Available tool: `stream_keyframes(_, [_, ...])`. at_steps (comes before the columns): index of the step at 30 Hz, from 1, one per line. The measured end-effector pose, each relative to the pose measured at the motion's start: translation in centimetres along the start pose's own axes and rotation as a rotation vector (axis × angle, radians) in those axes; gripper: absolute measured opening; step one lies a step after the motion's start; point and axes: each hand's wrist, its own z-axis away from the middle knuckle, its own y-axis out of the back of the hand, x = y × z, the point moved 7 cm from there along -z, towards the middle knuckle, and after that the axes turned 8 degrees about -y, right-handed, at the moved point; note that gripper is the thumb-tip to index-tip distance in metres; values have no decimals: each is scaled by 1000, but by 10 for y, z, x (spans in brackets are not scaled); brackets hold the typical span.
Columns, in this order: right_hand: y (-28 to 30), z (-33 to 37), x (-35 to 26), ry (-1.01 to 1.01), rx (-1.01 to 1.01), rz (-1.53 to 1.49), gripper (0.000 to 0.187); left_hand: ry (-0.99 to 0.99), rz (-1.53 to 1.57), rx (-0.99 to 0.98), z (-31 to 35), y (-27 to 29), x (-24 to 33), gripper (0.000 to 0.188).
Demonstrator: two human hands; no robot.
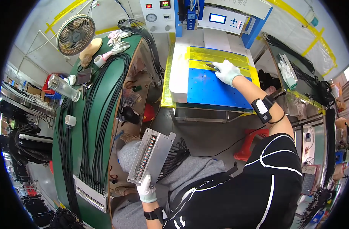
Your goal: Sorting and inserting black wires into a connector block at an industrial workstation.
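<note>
The left hand (pixel 147 189), in a white glove, grips the bottom end of a long metal rack (pixel 150 155) with black wires (pixel 175 154) sticking out at 3 o'clock. The right hand (pixel 227 71), gloved too, pinches a small dark tool (pixel 211 66) on the yellow sheet (pixel 220 57). A blue plate (pixel 212 89) lies at 6 o'clock from it.

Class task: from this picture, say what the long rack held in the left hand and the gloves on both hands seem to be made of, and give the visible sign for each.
Rack: probably bare metal such as aluminium; flat pale grey plate with a dull sheen and crisp straight edges. Black cables hang from it.
Gloves, on the left hand and right hand: likely knitted fabric; white, matte, soft-looking and close-fitting. Any coating cannot be told.
</note>
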Motion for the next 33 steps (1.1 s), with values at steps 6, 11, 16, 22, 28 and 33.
stream_keyframes(6, [-1, -6, -14, 90, 88, 312, 45, 3, -15, -4, 1, -6, 4, 53])
stream_keyframes(11, [-1, -9, -20, 87, 78, 333, 46, 34, -4, -44, 1, -3, 2, 54])
stream_keyframes(16, [3, -5, -10, 51, 105, 304, 48, -13, -53, -8, 0, -8, 7, 56])
stream_keyframes(22, [-7, -14, -13, 66, 77, 297, 47, 24, -6, -19, 1, -7, 6, 56])
stream_keyframes(28, [-5, -15, -16, 81, 108, 279, 43, 19, -40, -26, 1, -5, 5, 56])
stream_keyframes(33, [-9, -32, -31, 116, -36, 135, 49, 17, -24, -38, 1, -16, 11, 55])
